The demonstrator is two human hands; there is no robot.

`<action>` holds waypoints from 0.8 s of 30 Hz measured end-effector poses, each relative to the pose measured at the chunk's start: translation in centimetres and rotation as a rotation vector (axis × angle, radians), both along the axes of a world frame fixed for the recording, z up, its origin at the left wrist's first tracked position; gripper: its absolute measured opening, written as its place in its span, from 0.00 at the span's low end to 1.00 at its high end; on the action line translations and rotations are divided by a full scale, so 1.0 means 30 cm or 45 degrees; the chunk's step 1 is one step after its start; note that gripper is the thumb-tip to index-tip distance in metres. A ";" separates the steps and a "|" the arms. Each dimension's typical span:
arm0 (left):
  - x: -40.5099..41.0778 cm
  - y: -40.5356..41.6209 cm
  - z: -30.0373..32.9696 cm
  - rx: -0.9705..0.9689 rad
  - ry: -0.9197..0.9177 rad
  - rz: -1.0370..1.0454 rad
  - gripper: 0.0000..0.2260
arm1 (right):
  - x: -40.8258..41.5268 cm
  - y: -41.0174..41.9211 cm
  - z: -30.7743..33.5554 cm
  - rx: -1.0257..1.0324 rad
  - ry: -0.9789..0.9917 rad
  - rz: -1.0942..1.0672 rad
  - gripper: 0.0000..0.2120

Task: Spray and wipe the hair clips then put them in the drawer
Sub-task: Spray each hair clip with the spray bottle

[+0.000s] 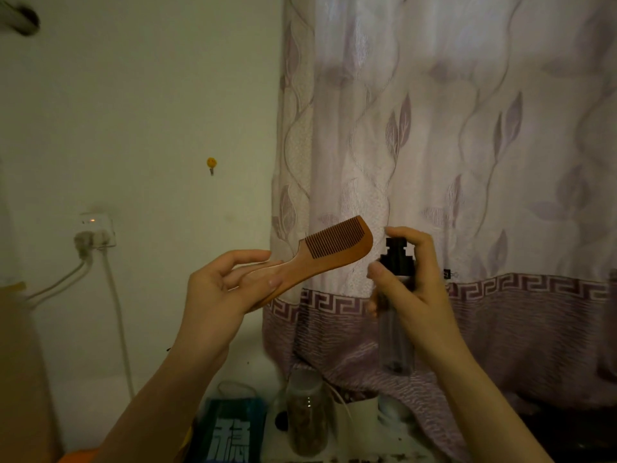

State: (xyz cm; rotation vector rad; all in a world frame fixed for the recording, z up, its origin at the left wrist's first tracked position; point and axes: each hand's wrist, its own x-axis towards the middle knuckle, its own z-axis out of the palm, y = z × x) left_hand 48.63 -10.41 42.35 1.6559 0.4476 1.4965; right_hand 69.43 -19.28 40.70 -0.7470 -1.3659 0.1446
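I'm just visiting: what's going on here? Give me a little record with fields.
left hand: left hand holds a wooden comb by its handle, teeth end raised
right hand: right hand grips a clear spray bottle, index finger on its black nozzle
aim: nozzle beside the comb's teeth
backdrop: patterned curtain, wall socket
below: glass jar
hair clips: none in view

Pale wall (140,105) with socket (97,228); leaf-patterned curtain (467,145) right.
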 end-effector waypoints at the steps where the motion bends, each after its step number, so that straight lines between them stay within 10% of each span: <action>1: 0.006 -0.002 0.001 0.003 0.005 -0.003 0.13 | -0.004 -0.003 0.006 0.015 -0.054 -0.038 0.19; 24: 0.031 -0.043 0.001 -0.018 0.029 -0.041 0.16 | 0.000 -0.041 -0.007 0.082 -0.224 -0.290 0.10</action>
